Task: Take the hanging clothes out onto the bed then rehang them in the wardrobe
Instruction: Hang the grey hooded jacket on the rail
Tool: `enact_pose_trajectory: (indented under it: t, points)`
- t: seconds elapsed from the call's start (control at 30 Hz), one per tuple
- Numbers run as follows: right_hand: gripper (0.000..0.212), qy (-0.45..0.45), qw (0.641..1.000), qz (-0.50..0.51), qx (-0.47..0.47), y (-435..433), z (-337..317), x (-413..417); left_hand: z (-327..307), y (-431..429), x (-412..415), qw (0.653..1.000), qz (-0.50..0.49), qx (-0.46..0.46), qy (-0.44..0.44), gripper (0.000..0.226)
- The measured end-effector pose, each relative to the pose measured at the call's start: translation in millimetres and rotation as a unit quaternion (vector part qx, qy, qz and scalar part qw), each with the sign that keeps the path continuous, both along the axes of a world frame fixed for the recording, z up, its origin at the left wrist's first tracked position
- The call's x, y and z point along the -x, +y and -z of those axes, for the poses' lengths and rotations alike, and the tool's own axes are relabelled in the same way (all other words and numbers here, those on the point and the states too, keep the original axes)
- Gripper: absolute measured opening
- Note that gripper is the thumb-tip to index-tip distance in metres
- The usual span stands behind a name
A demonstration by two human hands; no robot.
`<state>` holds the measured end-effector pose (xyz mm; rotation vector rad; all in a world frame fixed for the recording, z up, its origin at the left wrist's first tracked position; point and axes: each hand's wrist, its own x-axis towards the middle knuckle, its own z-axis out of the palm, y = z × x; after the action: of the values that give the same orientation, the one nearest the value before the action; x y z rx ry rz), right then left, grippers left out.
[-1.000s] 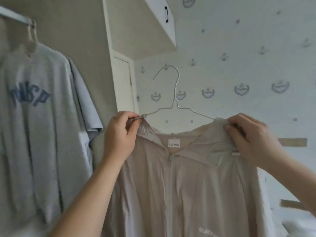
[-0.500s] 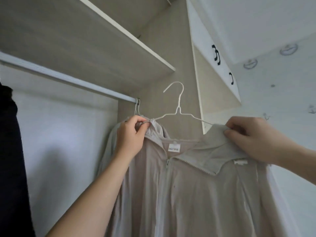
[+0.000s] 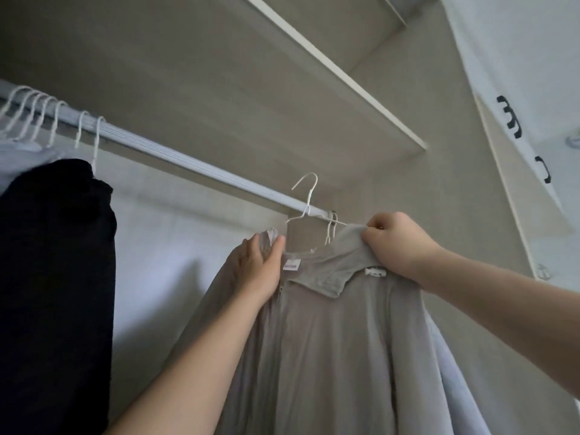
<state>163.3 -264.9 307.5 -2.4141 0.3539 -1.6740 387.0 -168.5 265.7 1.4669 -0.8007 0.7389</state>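
Raised since earlier: beige zip jacket on white wire hanger, hook beside white wardrobe rail, 12 o'clock — left hand, right hand pinch its shoulders, steadying it for hooking.

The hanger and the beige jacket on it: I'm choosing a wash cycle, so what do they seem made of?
The hanger looks like thin metal wire, coated white: slim, bent into shape, twisted at the neck. The jacket seems a light woven synthetic, matte beige-grey: it falls in fine creases, with a zip. The exact fibre cannot be told.
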Motion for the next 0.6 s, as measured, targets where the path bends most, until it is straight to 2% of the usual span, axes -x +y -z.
enact_pose_trajectory:
  t: [0.07,0.2,0.3,0.6]
  points:
    - [0.02,0.004,1.0,-0.016,-0.019,1.7,-5.3,-25.7,2.4,-3.3,-14.6,1.0,0.021,-0.001,-0.021,0.069]
    - [0.02,0.0,0.998,-0.038,-0.051,7.1,-17.4,-66.9,5.8,-9.9,-45.9,0.991,0.124,-0.032,-0.025,0.103]
    - [0.017,-0.006,0.997,-0.046,-0.056,9.0,-27.5,-89.8,2.5,-13.5,-65.7,0.993,0.104,-0.051,-0.029,0.121]
    - [0.017,0.027,0.995,-0.067,-0.076,-2.1,-16.0,-123.6,8.3,-29.9,-104.4,0.991,0.029,-0.125,-0.029,0.125]
